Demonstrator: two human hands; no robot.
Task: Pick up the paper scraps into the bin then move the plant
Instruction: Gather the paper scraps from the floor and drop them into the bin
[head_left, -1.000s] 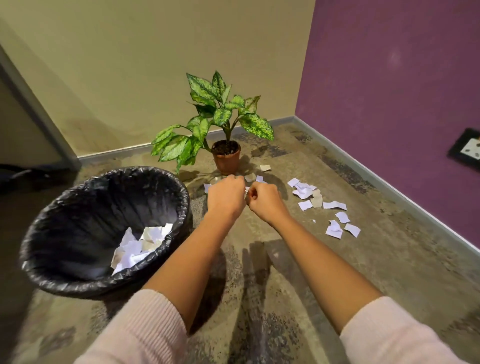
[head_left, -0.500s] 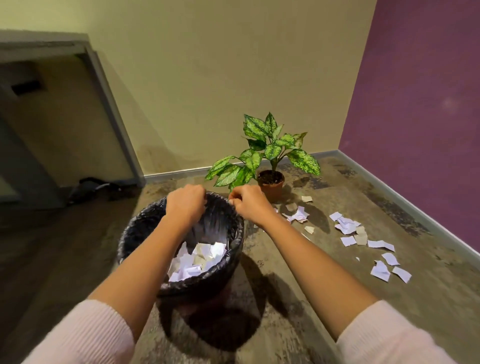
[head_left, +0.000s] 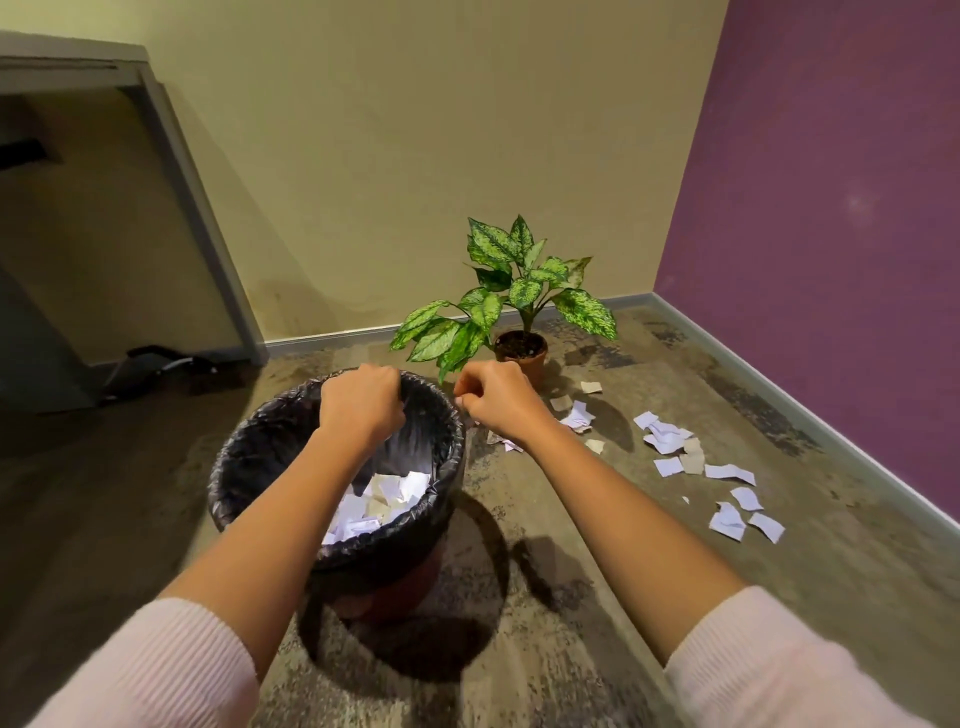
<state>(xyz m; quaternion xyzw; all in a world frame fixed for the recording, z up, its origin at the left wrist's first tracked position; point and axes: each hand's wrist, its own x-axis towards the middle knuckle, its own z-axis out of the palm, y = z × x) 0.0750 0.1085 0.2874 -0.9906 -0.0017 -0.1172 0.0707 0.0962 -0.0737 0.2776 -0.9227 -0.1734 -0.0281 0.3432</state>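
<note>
A bin (head_left: 249, 457) lined with a black bag stands on the floor with white paper scraps (head_left: 379, 499) inside. My left hand (head_left: 361, 402) is a fist over the bin's far rim. My right hand (head_left: 493, 402) is curled at the right rim, its fingertips pinched together. Each hand closes round gathered scraps, which hardly show. More loose scraps (head_left: 670, 441) lie scattered on the floor to the right. The potted plant (head_left: 522, 348), with speckled green leaves in a terracotta pot, stands just behind my hands.
A purple wall (head_left: 831, 260) with a grey skirting runs along the right. The yellow wall (head_left: 389, 156) closes the back. A grey door frame (head_left: 197, 208) and a dark object on the floor (head_left: 156, 364) sit at the left.
Both hands have come from the scraps beside the plant pot to the bin's rim. My view has risen and swung left. In the last half second the hands barely moved.
</note>
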